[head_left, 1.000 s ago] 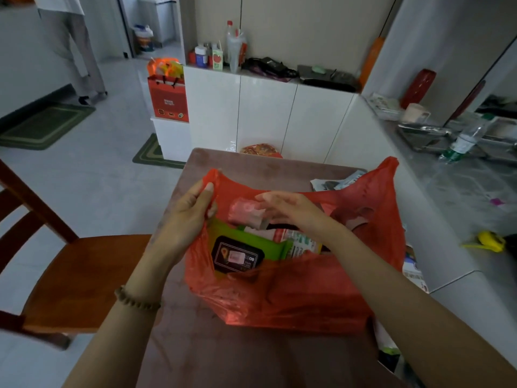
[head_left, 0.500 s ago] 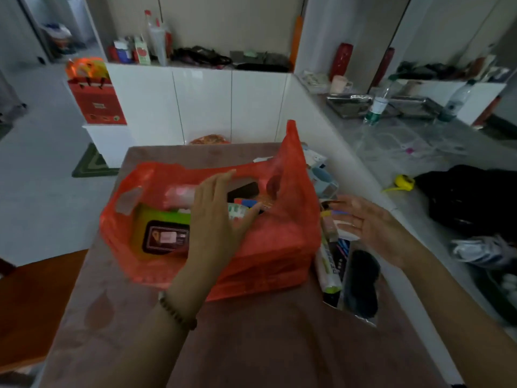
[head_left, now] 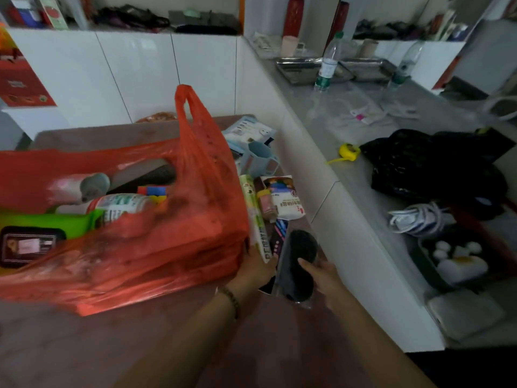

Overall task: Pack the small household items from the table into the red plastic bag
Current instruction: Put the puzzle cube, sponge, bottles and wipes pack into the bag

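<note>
Right hand (head_left: 321,273) is wrapped around one black fuzzy thing in a clear packet (head_left: 300,264), and the left hand (head_left: 256,266) is pinching one long green-and-white box (head_left: 256,217) just at its 9 o'clock. The one red plastic bag (head_left: 156,236) sits on the brown table (head_left: 84,345) at about 10 o'clock from the hands, mouth open. Inside I count five things: a green wipes pack (head_left: 47,231), a bottle (head_left: 120,205), a puzzle cube (head_left: 154,191), a pale tube (head_left: 81,186), something dark (head_left: 151,175).

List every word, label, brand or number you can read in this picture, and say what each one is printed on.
Nothing can be quoted with confidence.
Long green and white box: dark characters near its end, blurred.
White packet: red mark and dark print, too blurred.
Bottle in the red plastic bag: green label print, unreadable.
Green pack: black panel with a small label, too small.
Water bottle on the counter: label illegible.
</note>
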